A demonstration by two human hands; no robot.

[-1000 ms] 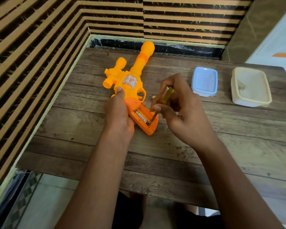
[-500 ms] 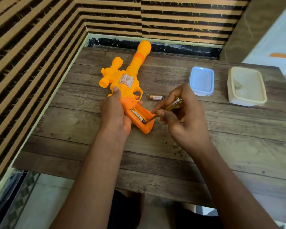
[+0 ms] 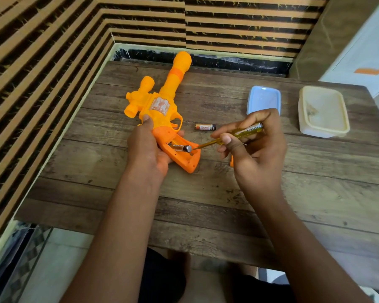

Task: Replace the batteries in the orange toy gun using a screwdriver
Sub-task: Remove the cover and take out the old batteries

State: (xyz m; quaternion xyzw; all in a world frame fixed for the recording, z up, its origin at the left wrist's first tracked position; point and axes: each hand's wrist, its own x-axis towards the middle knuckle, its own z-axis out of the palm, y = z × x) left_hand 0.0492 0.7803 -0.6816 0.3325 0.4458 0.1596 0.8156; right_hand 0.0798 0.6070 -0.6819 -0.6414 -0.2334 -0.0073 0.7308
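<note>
The orange toy gun (image 3: 162,106) lies on the wooden table (image 3: 206,193), barrel pointing away from me. My left hand (image 3: 144,147) grips its handle, whose battery bay is open. One battery (image 3: 181,148) sits in the bay with its right end tilted up. My right hand (image 3: 249,149) holds a yellow screwdriver (image 3: 234,135), and the tip touches that raised battery end. A second battery (image 3: 205,127) lies loose on the table just right of the trigger guard. A small orange piece (image 3: 231,162) peeks out under my right hand.
A blue lid (image 3: 264,99) and a cream plastic box (image 3: 323,111) sit at the back right of the table. A slatted wall runs along the left and the back. The table's near edge is close to my lap.
My right hand has drawn back to the right, uncovering the loose battery on the table. The screwdriver tip has pried the end of the battery in the handle upward.
</note>
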